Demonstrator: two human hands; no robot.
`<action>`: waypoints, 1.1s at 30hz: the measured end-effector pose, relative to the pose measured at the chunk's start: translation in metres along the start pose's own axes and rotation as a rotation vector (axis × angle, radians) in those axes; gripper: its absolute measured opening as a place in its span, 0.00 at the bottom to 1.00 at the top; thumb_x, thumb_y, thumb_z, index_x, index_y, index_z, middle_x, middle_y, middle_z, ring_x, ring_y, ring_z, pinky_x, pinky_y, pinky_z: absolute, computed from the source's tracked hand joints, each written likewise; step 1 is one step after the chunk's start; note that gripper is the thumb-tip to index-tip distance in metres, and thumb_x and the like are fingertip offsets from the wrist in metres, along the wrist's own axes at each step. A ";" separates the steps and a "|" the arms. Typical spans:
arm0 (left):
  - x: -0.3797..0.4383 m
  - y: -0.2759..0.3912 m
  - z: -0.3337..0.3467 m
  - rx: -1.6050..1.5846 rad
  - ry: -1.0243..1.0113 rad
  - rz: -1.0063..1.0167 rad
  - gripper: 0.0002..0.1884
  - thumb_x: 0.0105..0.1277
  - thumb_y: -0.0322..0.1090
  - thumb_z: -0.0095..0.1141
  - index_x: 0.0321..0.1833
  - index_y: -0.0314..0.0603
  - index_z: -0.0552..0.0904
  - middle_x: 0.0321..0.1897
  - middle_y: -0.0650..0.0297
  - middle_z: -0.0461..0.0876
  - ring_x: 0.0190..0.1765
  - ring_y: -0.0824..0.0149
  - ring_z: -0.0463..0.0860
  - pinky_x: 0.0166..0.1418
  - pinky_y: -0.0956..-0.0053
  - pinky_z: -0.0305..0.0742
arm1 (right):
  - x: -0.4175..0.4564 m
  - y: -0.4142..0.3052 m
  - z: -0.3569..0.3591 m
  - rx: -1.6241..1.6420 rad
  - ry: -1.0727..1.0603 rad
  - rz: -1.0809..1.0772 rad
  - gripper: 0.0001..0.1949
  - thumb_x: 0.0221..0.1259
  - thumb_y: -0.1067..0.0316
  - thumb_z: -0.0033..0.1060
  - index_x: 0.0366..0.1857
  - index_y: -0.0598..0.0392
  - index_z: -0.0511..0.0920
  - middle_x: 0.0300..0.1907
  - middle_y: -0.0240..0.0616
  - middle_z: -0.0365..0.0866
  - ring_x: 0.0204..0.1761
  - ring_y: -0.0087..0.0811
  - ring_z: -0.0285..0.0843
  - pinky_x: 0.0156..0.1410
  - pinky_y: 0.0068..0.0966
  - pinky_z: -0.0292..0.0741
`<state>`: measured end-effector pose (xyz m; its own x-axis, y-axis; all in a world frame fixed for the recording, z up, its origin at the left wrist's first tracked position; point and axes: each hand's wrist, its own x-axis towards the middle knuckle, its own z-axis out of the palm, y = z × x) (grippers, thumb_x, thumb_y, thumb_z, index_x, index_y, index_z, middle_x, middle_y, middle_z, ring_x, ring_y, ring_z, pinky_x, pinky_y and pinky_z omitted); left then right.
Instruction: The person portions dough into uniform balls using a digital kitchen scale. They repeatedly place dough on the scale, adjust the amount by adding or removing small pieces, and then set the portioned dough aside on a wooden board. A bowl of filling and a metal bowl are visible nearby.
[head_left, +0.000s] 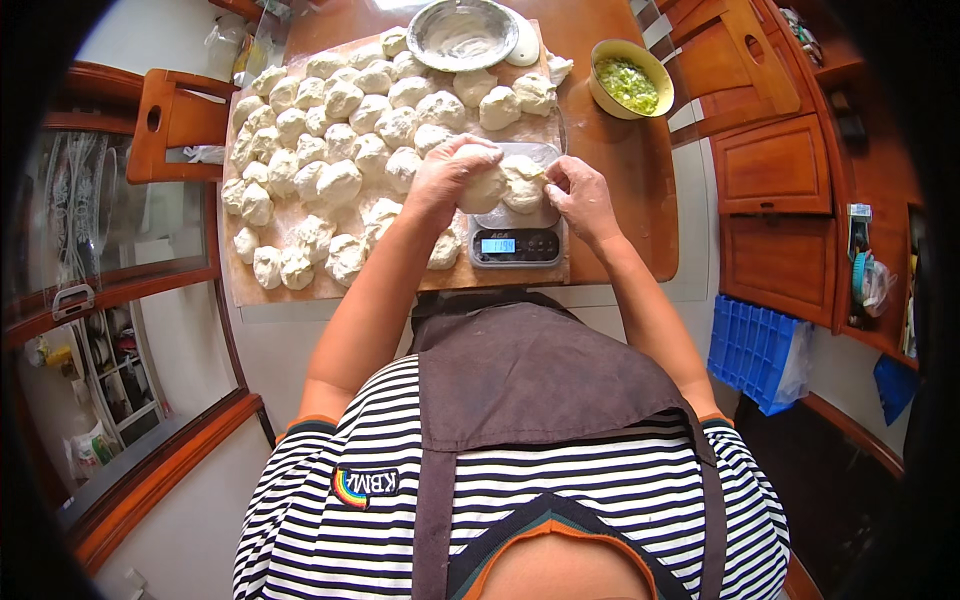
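Observation:
My left hand (444, 174) grips a soft piece of dough (480, 189) over the left side of a digital kitchen scale (516, 249). Another dough piece (523, 187) is over the scale's metal platform, close beside the held one; whether the two are joined I cannot tell. My right hand (585, 199) is at the right edge of that second piece, thumb and fingertips bent towards it. Whether they pinch any dough is unclear. The scale's display is lit. Many floured dough lumps (341, 140) cover the wooden board (251, 281) to the left.
A metal bowl of flour (463, 34) stands at the board's far edge, partly over a white lid-like object (525, 41). On the table's right is a yellow bowl (604, 101) of chopped greens. Wooden chairs (176, 127) flank the table (630, 225). A blue plastic crate (754, 352) is at right.

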<state>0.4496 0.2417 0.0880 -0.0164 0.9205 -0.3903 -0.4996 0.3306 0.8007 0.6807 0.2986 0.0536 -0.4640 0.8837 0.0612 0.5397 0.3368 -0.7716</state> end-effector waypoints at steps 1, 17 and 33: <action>0.002 -0.002 0.004 0.020 -0.028 0.009 0.10 0.64 0.32 0.70 0.46 0.39 0.87 0.37 0.62 0.88 0.38 0.71 0.86 0.44 0.75 0.82 | 0.001 0.000 -0.001 0.061 -0.020 0.031 0.07 0.58 0.77 0.67 0.39 0.59 0.81 0.33 0.37 0.83 0.35 0.27 0.82 0.44 0.27 0.80; 0.021 -0.032 0.024 0.215 -0.103 0.012 0.23 0.72 0.38 0.68 0.65 0.34 0.81 0.54 0.61 0.87 0.50 0.70 0.85 0.57 0.76 0.78 | 0.014 -0.066 -0.062 0.831 -0.166 0.070 0.08 0.65 0.73 0.71 0.44 0.56 0.82 0.40 0.31 0.84 0.43 0.20 0.80 0.50 0.21 0.78; -0.027 -0.002 -0.023 -0.379 0.073 -0.114 0.15 0.72 0.34 0.64 0.57 0.35 0.79 0.50 0.55 0.85 0.54 0.58 0.87 0.61 0.60 0.86 | 0.002 -0.023 -0.024 -0.283 -0.003 0.080 0.28 0.57 0.53 0.79 0.55 0.60 0.79 0.53 0.49 0.81 0.56 0.44 0.80 0.62 0.39 0.77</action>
<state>0.4310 0.2110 0.0861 0.0028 0.8607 -0.5090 -0.7857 0.3168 0.5313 0.6843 0.3007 0.0867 -0.4145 0.9100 0.0051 0.7485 0.3442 -0.5668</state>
